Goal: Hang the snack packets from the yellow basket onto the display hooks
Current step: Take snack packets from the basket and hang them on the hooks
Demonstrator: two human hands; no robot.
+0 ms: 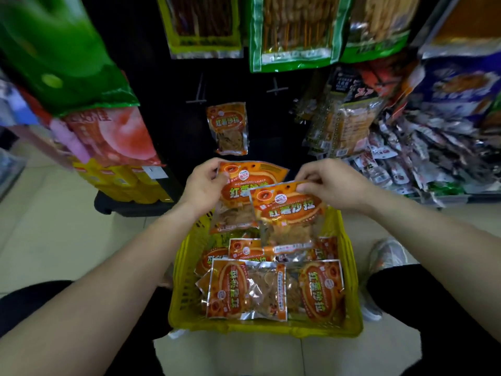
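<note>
The left hand gripped the rear packet by its top corner. The right hand pinched the front packet by its top edge. Both packets were above the basket, and a hung packet showed beyond.

Pretty even indoor light, dim dark rack up top, fisheye warping and heavy blur at the edges, center's sharp-ish.

Other stock on the racks, tiled floor under me.
Big green bag up & left of my left hand, yellow boxes just left of it; skewer packs well above; sachet pile right of my right hand, my shoe below it.
</note>
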